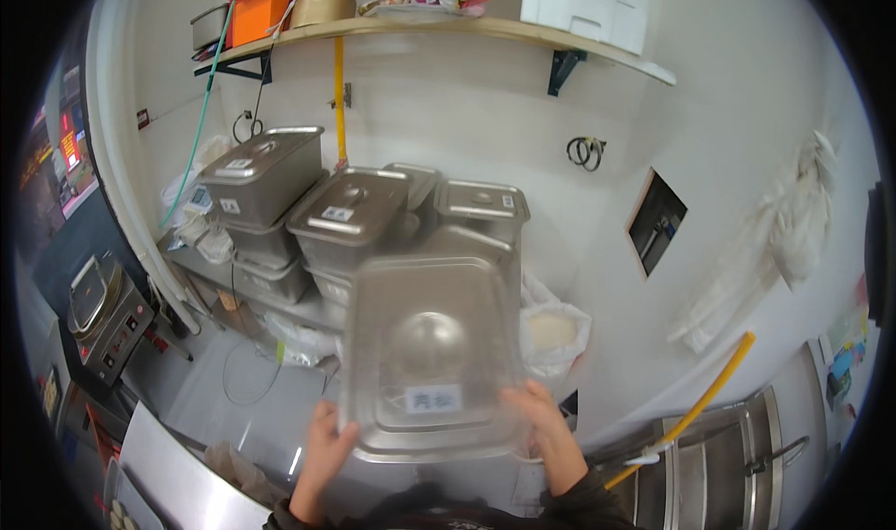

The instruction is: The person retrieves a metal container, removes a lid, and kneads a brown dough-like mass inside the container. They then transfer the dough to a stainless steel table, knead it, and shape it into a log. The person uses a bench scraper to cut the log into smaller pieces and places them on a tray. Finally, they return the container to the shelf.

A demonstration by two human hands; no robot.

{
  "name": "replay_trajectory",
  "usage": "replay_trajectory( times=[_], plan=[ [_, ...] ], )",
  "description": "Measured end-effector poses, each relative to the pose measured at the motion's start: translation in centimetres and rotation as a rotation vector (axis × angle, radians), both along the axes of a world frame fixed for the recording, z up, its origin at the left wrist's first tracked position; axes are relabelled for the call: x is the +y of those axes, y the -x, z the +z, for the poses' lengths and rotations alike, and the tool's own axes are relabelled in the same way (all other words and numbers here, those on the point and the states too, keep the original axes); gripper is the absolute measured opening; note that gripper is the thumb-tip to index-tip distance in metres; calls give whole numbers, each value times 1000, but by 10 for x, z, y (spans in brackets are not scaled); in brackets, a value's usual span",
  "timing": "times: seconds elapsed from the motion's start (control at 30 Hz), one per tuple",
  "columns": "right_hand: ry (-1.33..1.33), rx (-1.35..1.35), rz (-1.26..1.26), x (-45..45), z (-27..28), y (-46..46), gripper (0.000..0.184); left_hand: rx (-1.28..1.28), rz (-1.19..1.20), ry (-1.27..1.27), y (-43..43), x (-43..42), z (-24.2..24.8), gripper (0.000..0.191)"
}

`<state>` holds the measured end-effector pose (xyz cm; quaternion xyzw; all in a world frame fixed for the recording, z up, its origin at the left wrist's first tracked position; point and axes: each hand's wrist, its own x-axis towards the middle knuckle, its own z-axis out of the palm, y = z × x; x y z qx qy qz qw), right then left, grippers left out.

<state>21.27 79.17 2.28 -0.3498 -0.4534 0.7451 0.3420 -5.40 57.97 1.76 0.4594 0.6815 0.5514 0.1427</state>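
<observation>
Between my two hands is a stainless steel pan lid (430, 348) with a white label bearing writing; whether a pan is under it is hidden. My left hand (329, 435) grips its lower left edge, thumb on the rim. At its lower right edge my right hand (535, 414) holds on, slightly blurred. Just beyond stand several lidded steel pans on a steel table: a stack at the left with a labelled pan (262, 176) on top, a labelled pan (350, 215) beside it, and another pan (483, 204) at the back right.
An open white sack (553, 334) stands right of the table. Above runs a wooden shelf (448, 27) with boxes. A steel counter (182, 474) edge lies lower left, a round appliance (105, 313) far left. A yellow hose (700, 404) hangs by steel sinks (689, 481) at the lower right.
</observation>
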Motion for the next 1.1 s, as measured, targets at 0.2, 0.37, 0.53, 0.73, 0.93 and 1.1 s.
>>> replay_trajectory(
  times=[0.2, 0.37, 0.53, 0.73, 0.93, 1.1],
  plan=[
    [-66, 42, -231, 109, 40, 9, 19, 31, -37, -108, 43, 147, 9, 28],
    [-179, 140, -391, 211, 49, 32, 18, 0, 97, 14, 69, 155, -25, 28],
    [-183, 258, -559, 343, 31, 94, 18, -22, 436, 178, 96, 91, -87, 29],
    [-193, 167, -885, 477, -8, 205, 27, -371, 893, 351, 62, 40, -74, 51],
    [-175, 182, -1051, 523, -29, 304, 38, -334, 1004, 494, 34, 98, -31, 49],
    [-256, 53, -1043, 534, -30, 375, 45, -242, 1053, 627, 24, 136, -22, 52]
  ],
)
